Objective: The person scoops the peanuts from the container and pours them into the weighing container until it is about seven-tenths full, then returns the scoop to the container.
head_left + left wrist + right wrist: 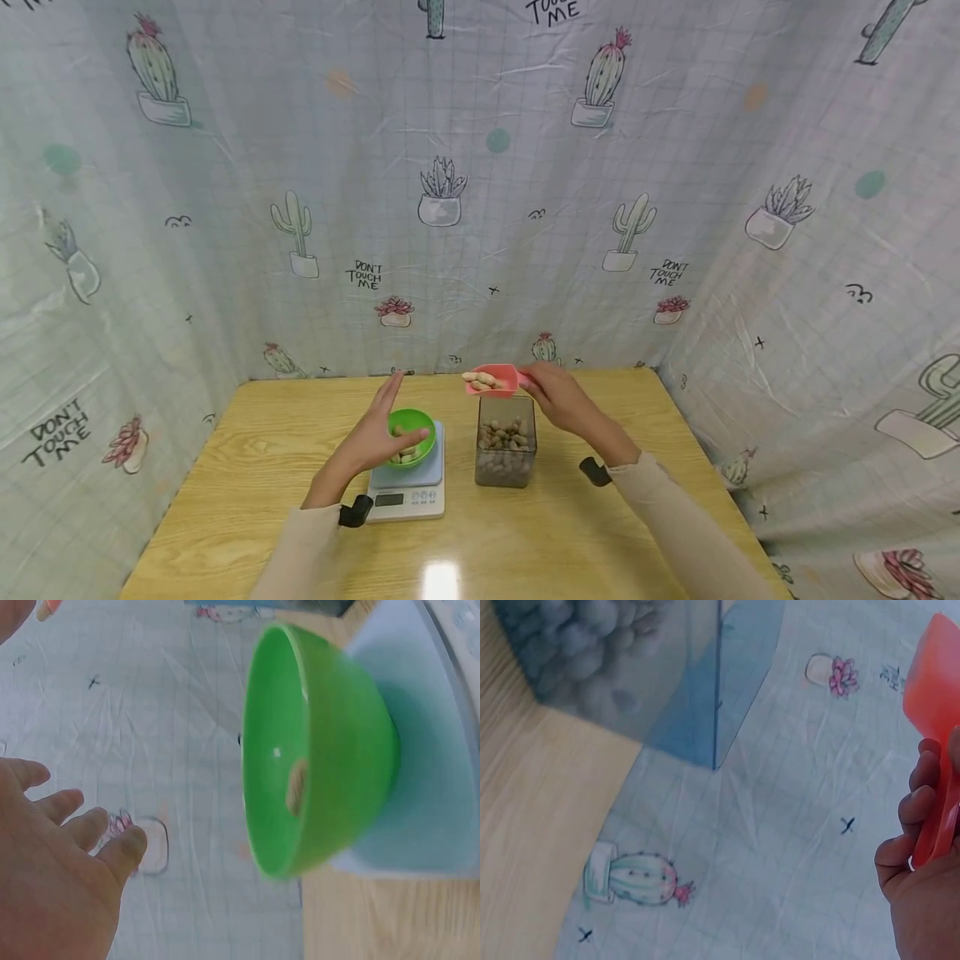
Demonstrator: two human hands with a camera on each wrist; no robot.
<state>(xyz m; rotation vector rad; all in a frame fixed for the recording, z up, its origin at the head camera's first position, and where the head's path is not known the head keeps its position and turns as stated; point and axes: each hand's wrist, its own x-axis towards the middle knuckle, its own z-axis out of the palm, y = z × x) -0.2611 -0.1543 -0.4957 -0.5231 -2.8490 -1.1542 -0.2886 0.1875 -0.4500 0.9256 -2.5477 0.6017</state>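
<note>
My right hand grips the handle of a red scoop, held above the far side of a clear grey container. Several peanuts lie in the scoop. Below it, the container is partly filled with more peanuts. On the left, my left hand is held with fingers extended beside and over a green bowl, holding nothing. Some peanuts show in the bowl, one of them plainly in the left wrist view. The bowl stands on a kitchen scale; its display is unreadable.
A wooden table carries the scale and the container side by side, with a gap between them. A cactus-print curtain hangs behind the table and along both sides. Black wrist straps with cameras sit on both arms.
</note>
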